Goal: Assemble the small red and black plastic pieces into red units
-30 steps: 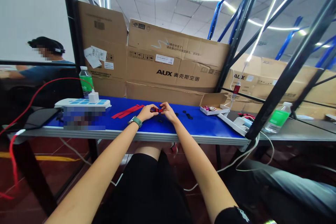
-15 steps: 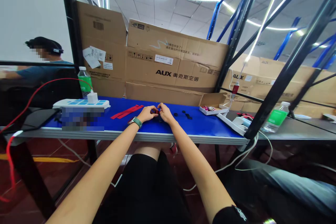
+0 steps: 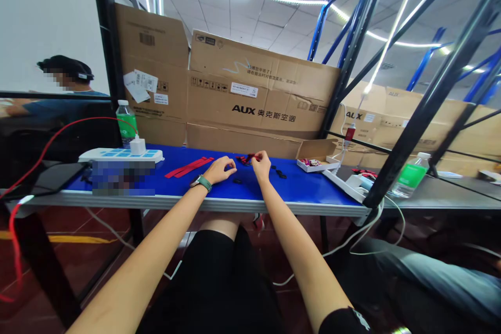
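Observation:
My left hand point(image 3: 221, 169) hovers over the blue table top point(image 3: 297, 193) with loosely curled fingers, holding nothing I can see. My right hand point(image 3: 260, 164) stands just to its right, its fingertips at the end of a small cluster of red pieces point(image 3: 246, 159). Whether those fingers grip the cluster is hard to tell. Two long red straps point(image 3: 190, 167) lie left of my left hand. Small black pieces point(image 3: 278, 172) sit right of my right hand, and another black piece point(image 3: 237, 180) lies between my hands.
A white power strip point(image 3: 120, 154) with a plugged-in charger and red cable stands at the table's left, beside a green-labelled water bottle point(image 3: 127, 123). An open small cardboard box point(image 3: 317, 151) sits at the right end. Large cardboard cartons point(image 3: 258, 94) rise behind the table. A seated person point(image 3: 62, 81) is at far left.
My hands have moved apart, no longer meeting over the red and black piece. The right hand has shifted up and right, and the red pieces now show plainly on the table.

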{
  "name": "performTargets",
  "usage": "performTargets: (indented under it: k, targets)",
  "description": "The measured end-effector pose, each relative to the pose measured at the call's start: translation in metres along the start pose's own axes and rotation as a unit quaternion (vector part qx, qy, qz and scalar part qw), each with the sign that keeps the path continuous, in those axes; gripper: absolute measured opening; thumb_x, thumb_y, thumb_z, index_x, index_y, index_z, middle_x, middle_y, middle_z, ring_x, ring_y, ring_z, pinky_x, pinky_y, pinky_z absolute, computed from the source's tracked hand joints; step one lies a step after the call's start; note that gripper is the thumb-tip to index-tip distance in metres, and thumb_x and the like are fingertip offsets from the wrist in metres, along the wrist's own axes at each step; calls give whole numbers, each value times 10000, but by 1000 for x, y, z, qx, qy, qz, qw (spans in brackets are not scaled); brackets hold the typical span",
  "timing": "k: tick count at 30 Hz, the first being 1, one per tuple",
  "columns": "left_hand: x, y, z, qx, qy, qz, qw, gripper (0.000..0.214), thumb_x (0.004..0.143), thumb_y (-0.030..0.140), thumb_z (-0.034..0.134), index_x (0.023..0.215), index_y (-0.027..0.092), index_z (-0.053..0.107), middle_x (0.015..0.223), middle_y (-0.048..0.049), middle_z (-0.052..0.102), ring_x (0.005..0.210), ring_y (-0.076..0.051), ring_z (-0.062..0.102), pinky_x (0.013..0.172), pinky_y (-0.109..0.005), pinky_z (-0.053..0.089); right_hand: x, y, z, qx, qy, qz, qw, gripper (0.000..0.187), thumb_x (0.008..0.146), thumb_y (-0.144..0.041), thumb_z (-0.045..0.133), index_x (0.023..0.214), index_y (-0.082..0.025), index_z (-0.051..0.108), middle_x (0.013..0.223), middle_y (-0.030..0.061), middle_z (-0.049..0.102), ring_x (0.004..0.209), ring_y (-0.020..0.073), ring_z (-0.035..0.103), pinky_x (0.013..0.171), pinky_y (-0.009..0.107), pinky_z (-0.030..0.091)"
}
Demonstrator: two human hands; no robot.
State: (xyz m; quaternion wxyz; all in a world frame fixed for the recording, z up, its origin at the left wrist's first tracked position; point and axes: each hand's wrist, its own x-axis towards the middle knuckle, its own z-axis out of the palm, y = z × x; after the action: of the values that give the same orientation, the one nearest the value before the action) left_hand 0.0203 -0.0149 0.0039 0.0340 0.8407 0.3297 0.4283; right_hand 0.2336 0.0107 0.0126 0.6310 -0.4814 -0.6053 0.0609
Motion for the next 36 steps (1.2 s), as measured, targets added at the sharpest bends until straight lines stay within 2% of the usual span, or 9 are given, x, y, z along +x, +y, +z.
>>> performTargets:
  k: [2,5,9,13,20,27,31,34,36]
  targets:
    - [-1,5,0,-16,-65,31,997,209,832,422,678,883,223,712,917,-50,645,850,-197,611,828,-324,499,2,1,-5,-44,62,18,997,107,726,-199,504,830,-223,511,824,36,612,801,206,571,802,310,447]
    - [-2,7,2,-20,-108,31,993,271,790,478,715,892,229,743,912,-49,655,819,-187,602,783,-297,492,3,1,-12,-97,77,41,991,122,754,-197,496,874,-205,516,862,72,629,837,219,573,811,309,429]
    - [-2,0,3,28,-99,-8,995,215,846,410,653,861,224,760,885,-44,675,803,-177,603,772,-279,475,0,-2,-15,-165,58,67,982,121,808,-211,477,920,-210,524,879,50,648,830,203,581,756,279,409]
    - [-2,-4,1,114,-74,-71,988,173,868,313,618,906,245,773,943,-46,711,880,-200,635,810,-295,465,-5,-8,-15,-266,16,55,962,96,845,-218,479,916,-216,544,884,31,641,842,201,583,762,289,389]
    - [-3,2,-3,166,-72,-105,978,169,839,319,656,959,269,763,1056,-39,731,1018,-240,649,894,-333,447,-7,-19,-15,-390,13,48,919,201,888,-200,480,1037,-184,614,1052,130,614,999,261,571,874,383,369]
    - [-3,6,-2,177,-76,-132,972,215,894,299,570,1039,282,727,1153,-45,716,1127,-274,597,992,-433,378,-9,-17,-8,-437,-49,57,896,302,909,-189,478,1163,-146,636,1139,200,612,1086,300,559,949,449,345]
    - [-6,3,-1,269,26,-256,928,322,920,259,458,1131,193,692,1228,-161,661,1169,-347,550,1008,-549,317,-12,-17,-3,-451,-94,27,887,292,908,-247,495,1078,-134,704,1182,222,610,1139,335,527,988,505,322]
    - [-9,0,0,306,20,-346,887,357,918,297,434,1072,126,707,1150,-216,675,1123,-390,556,991,-599,284,-13,-18,-3,-451,-87,23,888,327,925,-292,469,1061,-135,722,1200,226,608,1159,351,505,979,522,336]
    - [-10,0,1,324,13,-359,875,362,906,304,442,1050,114,715,1130,-222,680,1113,-403,553,989,-595,268,-14,-18,-5,-458,-57,38,886,333,914,-281,485,1112,-131,706,1233,232,590,1170,360,495,966,518,353]
